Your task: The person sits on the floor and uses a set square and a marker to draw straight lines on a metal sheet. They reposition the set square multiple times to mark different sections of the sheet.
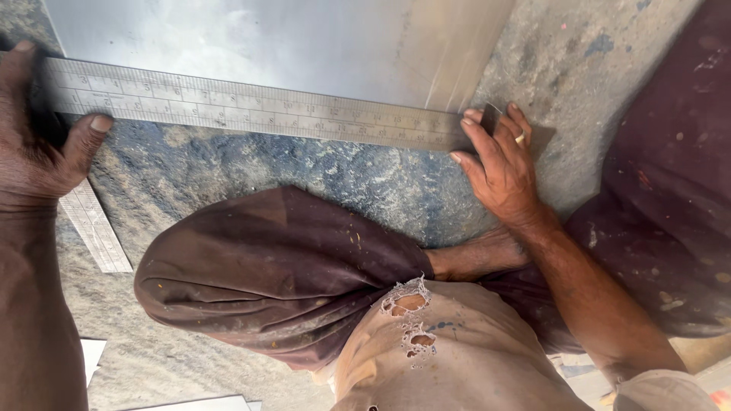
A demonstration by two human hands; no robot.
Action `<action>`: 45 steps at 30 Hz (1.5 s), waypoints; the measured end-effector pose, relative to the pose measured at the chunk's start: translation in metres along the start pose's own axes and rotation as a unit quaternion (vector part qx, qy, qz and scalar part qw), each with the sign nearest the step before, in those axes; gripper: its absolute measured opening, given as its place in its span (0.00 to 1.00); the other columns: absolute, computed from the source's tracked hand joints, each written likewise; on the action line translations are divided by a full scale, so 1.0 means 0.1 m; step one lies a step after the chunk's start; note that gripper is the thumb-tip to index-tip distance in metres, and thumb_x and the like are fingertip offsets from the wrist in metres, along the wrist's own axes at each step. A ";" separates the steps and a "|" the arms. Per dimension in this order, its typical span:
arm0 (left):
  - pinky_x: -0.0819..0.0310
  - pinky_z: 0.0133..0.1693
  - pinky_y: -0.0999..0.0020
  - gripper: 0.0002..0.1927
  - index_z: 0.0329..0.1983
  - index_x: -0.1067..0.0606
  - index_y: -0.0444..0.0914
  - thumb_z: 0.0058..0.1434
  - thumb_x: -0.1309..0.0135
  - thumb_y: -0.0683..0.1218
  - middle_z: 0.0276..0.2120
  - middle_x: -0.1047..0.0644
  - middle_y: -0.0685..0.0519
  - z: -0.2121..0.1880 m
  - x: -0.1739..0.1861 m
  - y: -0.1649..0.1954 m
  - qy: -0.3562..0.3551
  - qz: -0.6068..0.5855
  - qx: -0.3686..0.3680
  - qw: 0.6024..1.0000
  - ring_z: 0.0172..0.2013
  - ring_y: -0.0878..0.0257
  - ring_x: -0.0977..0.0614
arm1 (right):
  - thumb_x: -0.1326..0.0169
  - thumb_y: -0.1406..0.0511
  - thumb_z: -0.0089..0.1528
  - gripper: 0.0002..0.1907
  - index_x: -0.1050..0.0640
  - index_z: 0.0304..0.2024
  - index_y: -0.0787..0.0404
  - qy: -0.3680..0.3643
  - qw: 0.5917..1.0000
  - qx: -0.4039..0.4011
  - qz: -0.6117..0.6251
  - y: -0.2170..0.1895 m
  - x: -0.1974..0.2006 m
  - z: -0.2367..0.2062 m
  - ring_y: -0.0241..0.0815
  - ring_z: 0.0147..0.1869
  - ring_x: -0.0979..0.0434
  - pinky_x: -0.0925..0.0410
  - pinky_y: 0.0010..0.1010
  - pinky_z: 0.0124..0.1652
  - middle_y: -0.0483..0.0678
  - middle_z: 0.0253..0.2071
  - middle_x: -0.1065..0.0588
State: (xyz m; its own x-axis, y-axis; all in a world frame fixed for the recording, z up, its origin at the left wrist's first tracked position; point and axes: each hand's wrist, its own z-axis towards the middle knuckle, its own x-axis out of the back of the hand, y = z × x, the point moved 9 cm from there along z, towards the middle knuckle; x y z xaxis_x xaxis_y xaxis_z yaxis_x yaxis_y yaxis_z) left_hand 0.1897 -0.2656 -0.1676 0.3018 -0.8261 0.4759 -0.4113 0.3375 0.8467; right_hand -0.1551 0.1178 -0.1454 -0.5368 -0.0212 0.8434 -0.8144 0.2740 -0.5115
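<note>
- Nearest the camera I see the person's bent knee in dark brown trousers [274, 274] and a torn tan shirt [457, 350]; they sit on the concrete floor [251, 167].
- Left hand [34, 137]: palm down on the corner of a steel square [251, 106], thumb pressed on its long arm. Fingers flat and pressing, not curled around anything.
- Short arm of the square runs down past the left wrist, lying on the floor.
- Right hand [499, 164]: fingertips splayed, pinning the far end of the long arm. Something small and dark sits under the fingers; I can't tell what it is. A ring shows on one finger.
- The long arm lies along the near edge of a metal sheet [289, 38], which lies flat on the floor beyond the hands.
- Risk, my read: only fingertip pressure holds the square, so uneven push from either hand could pivot it off the sheet edge. Rough floor could let the sheet rock.
- Sheet edge looks sharp and is touching the right fingertips; a slip there could cut.
</note>
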 end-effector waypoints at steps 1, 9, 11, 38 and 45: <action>0.23 0.69 0.54 0.37 0.77 0.48 0.33 0.74 0.42 0.47 0.62 0.27 0.32 0.01 0.00 -0.01 -0.001 0.008 -0.003 1.000 0.64 0.46 0.21 | 0.34 0.65 0.67 0.31 0.33 0.69 0.62 0.001 1.000 -0.003 -0.001 0.01 -0.01 0.00 0.53 0.72 0.31 0.49 0.60 0.75 0.55 0.66 0.28; 0.19 0.64 0.57 0.38 0.77 0.50 0.31 0.76 0.41 0.47 0.59 0.28 0.33 -0.03 -0.01 -0.10 -0.018 0.057 -0.018 0.998 0.58 0.48 0.21 | 0.35 0.64 0.68 0.30 0.32 0.68 0.62 0.000 1.000 0.000 -0.004 0.02 -0.02 -0.02 0.53 0.72 0.31 0.50 0.59 0.75 0.54 0.67 0.29; 0.20 0.62 0.59 0.38 0.77 0.50 0.31 0.76 0.41 0.47 0.58 0.28 0.34 -0.02 -0.02 -0.11 -0.025 0.056 -0.022 0.998 0.58 0.48 0.21 | 0.35 0.65 0.68 0.29 0.32 0.68 0.61 0.005 1.000 0.002 0.005 0.01 -0.03 -0.01 0.53 0.73 0.31 0.51 0.59 0.75 0.54 0.68 0.29; 0.37 0.73 0.41 0.41 0.74 0.29 0.45 0.70 0.40 0.74 0.70 0.38 0.42 -0.02 0.26 -0.26 0.089 0.325 -0.036 0.941 0.72 0.42 0.44 | 0.35 0.67 0.68 0.24 0.26 0.63 0.67 0.000 0.999 -0.006 -0.054 -0.09 -0.02 0.06 0.54 0.67 0.25 0.44 0.56 0.76 0.57 0.60 0.25; 0.38 0.73 0.41 0.42 0.75 0.29 0.45 0.70 0.42 0.75 0.71 0.38 0.43 -0.03 0.27 -0.23 0.085 0.333 -0.042 0.938 0.73 0.43 0.45 | 0.35 0.65 0.69 0.24 0.26 0.64 0.66 0.000 0.997 0.000 -0.083 -0.07 -0.05 0.03 0.53 0.68 0.26 0.43 0.54 0.77 0.56 0.61 0.24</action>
State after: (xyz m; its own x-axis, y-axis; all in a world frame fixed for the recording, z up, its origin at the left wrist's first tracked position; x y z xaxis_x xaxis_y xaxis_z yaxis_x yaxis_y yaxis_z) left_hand 0.2095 -0.2942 -0.1737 0.1372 -0.3383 0.9310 -0.4902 0.7935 0.3606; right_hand -0.1475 0.1133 -0.1465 -0.3954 -0.0652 0.9162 -0.8916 0.2671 -0.3658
